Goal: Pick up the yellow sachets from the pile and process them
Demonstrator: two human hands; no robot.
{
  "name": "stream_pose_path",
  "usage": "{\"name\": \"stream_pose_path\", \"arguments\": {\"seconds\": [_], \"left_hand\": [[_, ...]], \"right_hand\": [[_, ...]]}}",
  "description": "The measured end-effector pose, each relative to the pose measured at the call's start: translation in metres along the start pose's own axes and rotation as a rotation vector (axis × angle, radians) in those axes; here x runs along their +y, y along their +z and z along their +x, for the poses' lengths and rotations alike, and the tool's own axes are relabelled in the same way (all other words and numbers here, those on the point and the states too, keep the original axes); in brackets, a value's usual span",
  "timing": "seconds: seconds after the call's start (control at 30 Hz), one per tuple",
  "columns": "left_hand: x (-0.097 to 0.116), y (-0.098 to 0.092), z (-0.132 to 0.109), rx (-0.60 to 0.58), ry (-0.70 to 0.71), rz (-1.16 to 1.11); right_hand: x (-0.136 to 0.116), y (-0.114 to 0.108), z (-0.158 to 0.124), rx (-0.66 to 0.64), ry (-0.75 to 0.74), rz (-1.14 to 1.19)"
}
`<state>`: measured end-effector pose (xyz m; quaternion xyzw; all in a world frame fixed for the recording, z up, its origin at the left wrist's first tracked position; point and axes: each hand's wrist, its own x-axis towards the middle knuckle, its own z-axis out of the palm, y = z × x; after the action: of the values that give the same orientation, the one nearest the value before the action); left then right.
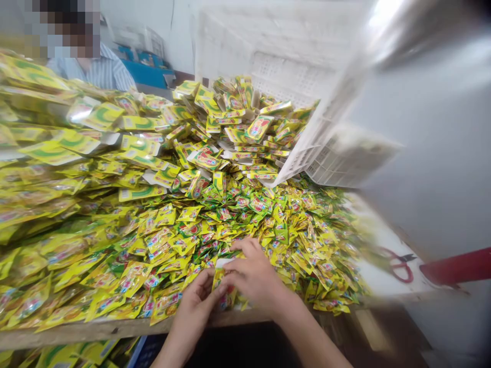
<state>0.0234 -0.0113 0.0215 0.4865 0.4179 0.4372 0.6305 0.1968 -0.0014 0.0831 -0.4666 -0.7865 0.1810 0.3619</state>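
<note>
Sachets (223,278), a small yellow bundle, sit at the near edge of the tabletop (95,329), pinched between the left hand (195,304) and right hand (255,278); each grip is clenched around them. Squaring the edges before pressing tighter would likely stop them fanning out. Fingers hide how many are in the bundle. The loose pile (238,214) beyond is blurred, and the white crate (303,148) is smeared.

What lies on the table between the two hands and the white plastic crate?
Only loose yellow-green sachets, heaped without a gap; the head view shows it.
</note>
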Motion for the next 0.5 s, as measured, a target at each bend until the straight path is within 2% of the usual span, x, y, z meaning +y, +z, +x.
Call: {"name": "stream_pose_path", "arguments": {"seconds": [0.1,0.17,0.27,0.33,0.5], "left_hand": [[0.001,0.000,-0.001,-0.053,-0.003,0.015],[0.000,0.001,-0.001,-0.074,0.006,0.016],[-0.001,0.002,0.000,-0.030,0.029,0.061],[-0.002,0.002,0.000,0.003,0.033,0.108],[-0.006,-0.001,0.001,0.006,0.033,0.108]], "right_hand": [[0.000,0.005,-0.004,0.024,0.036,0.049],[0.001,0.013,-0.006,0.106,0.113,0.068],[0.000,0.023,-0.006,0.207,0.191,0.042],[-0.002,0.021,-0.005,0.178,0.177,0.024],[-0.008,-0.004,-0.002,-0.013,0.066,-0.045]]}}
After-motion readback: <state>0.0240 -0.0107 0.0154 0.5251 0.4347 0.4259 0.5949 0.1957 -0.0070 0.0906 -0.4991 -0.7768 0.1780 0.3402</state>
